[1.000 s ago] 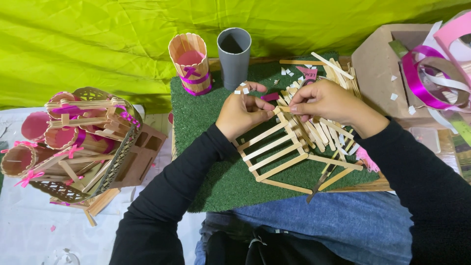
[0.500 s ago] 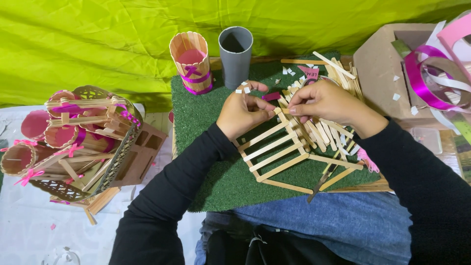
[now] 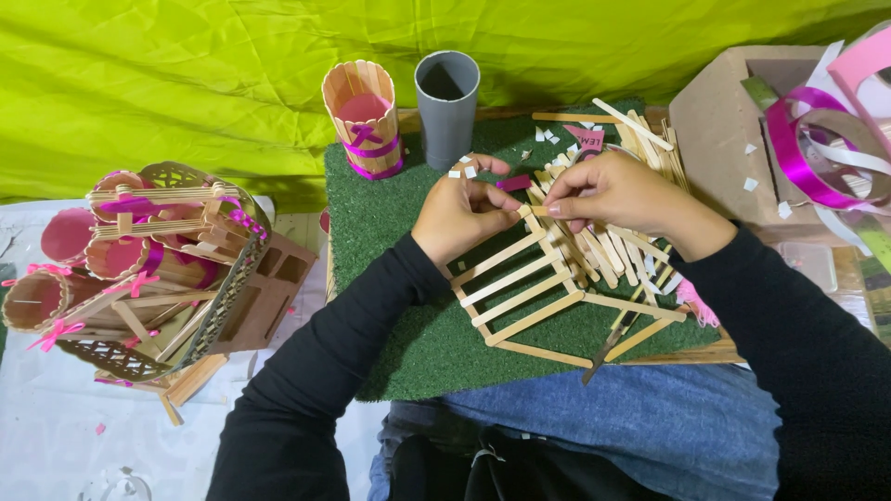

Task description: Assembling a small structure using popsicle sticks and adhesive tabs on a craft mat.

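Note:
A frame of pale wooden craft sticks (image 3: 524,297) lies on a green turf mat (image 3: 408,306) across my lap. My left hand (image 3: 459,213) pinches the frame's upper corner. Fingertips of my right hand (image 3: 617,195) meet it there, holding a stick end at the same corner. Under my right hand lies a loose pile of craft sticks (image 3: 613,246). Both sleeves are black.
A stick-clad cup with a pink ribbon (image 3: 360,116) and a grey tube (image 3: 447,93) stand at the mat's far edge. Finished stick and ribbon crafts (image 3: 139,269) sit left. A cardboard box with pink ribbon rolls (image 3: 798,139) is at the right. Yellow-green cloth (image 3: 186,74) behind.
Both hands stay at the frame's upper corner with only slight finger movement. The frame has not visibly shifted.

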